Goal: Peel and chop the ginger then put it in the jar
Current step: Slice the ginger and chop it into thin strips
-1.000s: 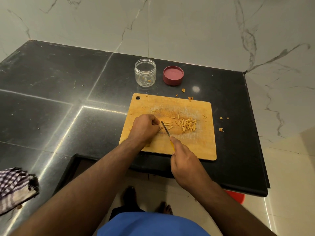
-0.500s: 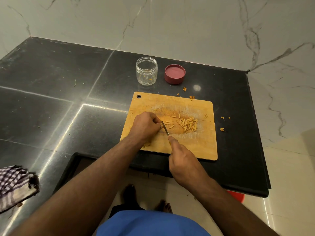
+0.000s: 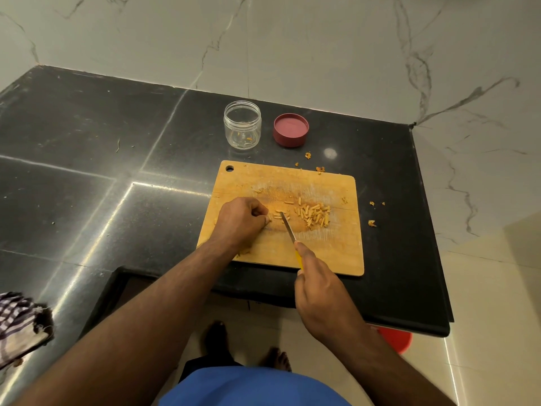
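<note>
While the right hand grips one knife, the left hand, fingers curled, pins ginger on one board; one open jar at 12 o'clock.

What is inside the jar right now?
The jar stands open, lid beside it, and looks nearly empty: only a small orange fleck or two near its bottom. The chopped ginger is on the cutting board. Nothing covers the jar's inside.

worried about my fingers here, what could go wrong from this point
The left hand curls close beside the knife blade on the cutting board, so a slip could nick a knuckle. Chopped ginger may scatter too: bits already lie on the counter. The open jar stands away behind the board, so transfer may spill.
</note>
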The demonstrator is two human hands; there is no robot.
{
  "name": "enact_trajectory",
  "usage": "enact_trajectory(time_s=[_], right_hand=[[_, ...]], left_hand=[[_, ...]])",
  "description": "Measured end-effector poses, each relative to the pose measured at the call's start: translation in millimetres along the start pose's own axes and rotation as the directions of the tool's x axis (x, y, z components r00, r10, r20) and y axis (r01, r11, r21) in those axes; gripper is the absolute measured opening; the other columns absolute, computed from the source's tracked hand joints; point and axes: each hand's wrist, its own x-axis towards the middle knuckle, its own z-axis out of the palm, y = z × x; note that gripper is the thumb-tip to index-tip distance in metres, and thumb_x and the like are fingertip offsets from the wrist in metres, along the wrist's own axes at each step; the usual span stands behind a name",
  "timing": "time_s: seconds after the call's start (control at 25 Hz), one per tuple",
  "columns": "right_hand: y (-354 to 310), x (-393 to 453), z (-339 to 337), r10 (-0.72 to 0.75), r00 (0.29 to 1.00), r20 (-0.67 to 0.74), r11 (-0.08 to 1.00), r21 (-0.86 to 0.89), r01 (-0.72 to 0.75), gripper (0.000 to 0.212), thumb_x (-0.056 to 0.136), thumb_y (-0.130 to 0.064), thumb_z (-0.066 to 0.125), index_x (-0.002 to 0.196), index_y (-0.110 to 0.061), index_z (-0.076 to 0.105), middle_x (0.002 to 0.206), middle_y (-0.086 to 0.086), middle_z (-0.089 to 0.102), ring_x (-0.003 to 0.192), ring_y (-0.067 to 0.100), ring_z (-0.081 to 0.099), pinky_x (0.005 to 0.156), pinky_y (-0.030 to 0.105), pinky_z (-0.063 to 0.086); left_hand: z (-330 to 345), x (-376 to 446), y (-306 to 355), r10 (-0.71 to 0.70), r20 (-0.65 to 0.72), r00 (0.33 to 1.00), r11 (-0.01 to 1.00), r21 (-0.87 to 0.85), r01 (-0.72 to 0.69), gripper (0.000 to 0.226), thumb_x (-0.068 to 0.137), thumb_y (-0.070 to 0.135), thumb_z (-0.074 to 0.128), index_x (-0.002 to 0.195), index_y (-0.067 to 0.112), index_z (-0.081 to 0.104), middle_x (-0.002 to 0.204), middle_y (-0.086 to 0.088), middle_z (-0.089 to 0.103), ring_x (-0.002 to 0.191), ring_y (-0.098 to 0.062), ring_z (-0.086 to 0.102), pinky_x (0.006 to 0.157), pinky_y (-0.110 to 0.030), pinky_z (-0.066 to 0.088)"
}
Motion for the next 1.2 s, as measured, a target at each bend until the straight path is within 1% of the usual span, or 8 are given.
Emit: enact_trajectory(time_s=[0.24,0.44,0.56,0.72,0.88,0.96,1.08,1.2], right_hand=[[-5.3,18.1,6.4,-0.038,0.997,0.066,0.998,-0.053,0.042,0.056,0.103,-0.018,0.037,0.155,-0.026,0.020,0.131,0.000,0.051,0.103,0.012,0.053,0.090,0.033,0.049],[-6.0,25.2,6.3,-0.050,0.994,0.099,0.994,-0.090,0.059,0.055,0.103,-0.018,0.036,0.155,-0.024,0.020,0.136,0.004,0.050,0.110,0.019,0.053,0.094,0.039,0.048],[-7.2,29.8,6.7,-0.034,0.992,0.122,0.991,-0.122,0.049,0.055,0.103,-0.018,0.034,0.155,-0.025,0.019,0.133,0.005,0.051,0.106,0.021,0.054,0.090,0.040,0.049],[-6.3,30.7,5.1,-0.025,0.988,0.155,0.983,-0.177,0.052,0.056,0.102,-0.017,0.033,0.155,-0.027,0.017,0.122,0.004,0.053,0.092,0.019,0.054,0.079,0.040,0.049],[-3.4,9.7,3.8,0.003,0.989,0.147,0.985,-0.171,0.022,0.056,0.103,-0.019,0.034,0.155,-0.029,0.015,0.117,0.000,0.052,0.086,0.013,0.052,0.073,0.033,0.048],[-1.6,-0.5,3.2,0.016,0.994,0.110,0.981,-0.193,0.006,0.057,0.103,-0.018,0.034,0.156,-0.027,0.016,0.119,0.000,0.052,0.085,0.013,0.054,0.071,0.029,0.047],[0.6,-5.2,2.5,-0.044,0.999,0.021,0.983,-0.178,0.048,0.056,0.102,-0.014,0.038,0.155,-0.023,0.021,0.113,-0.002,0.053,0.070,0.014,0.053,0.060,0.024,0.047],[1.3,1.4,3.9,-0.053,0.999,0.007,0.994,-0.093,0.053,0.055,0.103,-0.016,0.040,0.155,-0.026,0.024,0.113,-0.005,0.054,0.080,0.013,0.056,0.069,0.028,0.051]], left_hand=[[0.3,-2.3,2.7,-0.008,-0.033,0.999,1.000,0.014,0.008,0.010,0.090,0.021,0.071,0.099,0.018,0.075,0.094,0.004,0.071,0.084,-0.008,0.060,0.060,-0.014,0.039],[-0.1,-1.4,2.8,-0.007,-0.026,1.000,1.000,0.000,0.007,0.010,0.090,0.020,0.071,0.097,0.017,0.076,0.093,0.005,0.071,0.081,-0.008,0.059,0.058,-0.014,0.038],[0.0,-0.3,2.8,-0.007,-0.023,1.000,1.000,-0.001,0.007,0.010,0.089,0.021,0.072,0.098,0.017,0.076,0.092,0.005,0.071,0.080,-0.007,0.058,0.057,-0.014,0.037],[-1.0,0.5,3.0,-0.008,-0.016,1.000,1.000,0.003,0.008,0.008,0.089,0.021,0.072,0.094,0.017,0.076,0.087,0.007,0.069,0.076,-0.006,0.058,0.056,-0.014,0.037],[-0.7,1.3,3.4,-0.021,-0.008,1.000,1.000,0.001,0.021,0.007,0.089,0.023,0.072,0.093,0.018,0.076,0.090,0.006,0.069,0.082,-0.009,0.061,0.059,-0.015,0.040],[-0.7,1.7,2.5,-0.017,-0.004,1.000,1.000,0.011,0.017,0.009,0.090,0.022,0.071,0.097,0.018,0.076,0.094,0.005,0.070,0.083,-0.008,0.060,0.061,-0.016,0.042],[-0.8,1.1,0.7,0.002,0.006,1.000,1.000,0.025,-0.003,0.014,0.092,0.020,0.068,0.104,0.016,0.076,0.100,0.005,0.070,0.089,-0.009,0.061,0.071,-0.019,0.045],[0.1,0.4,0.2,0.004,-0.001,1.000,1.000,0.017,-0.004,0.014,0.093,0.019,0.068,0.104,0.017,0.075,0.099,0.005,0.070,0.088,-0.010,0.061,0.070,-0.019,0.045]])
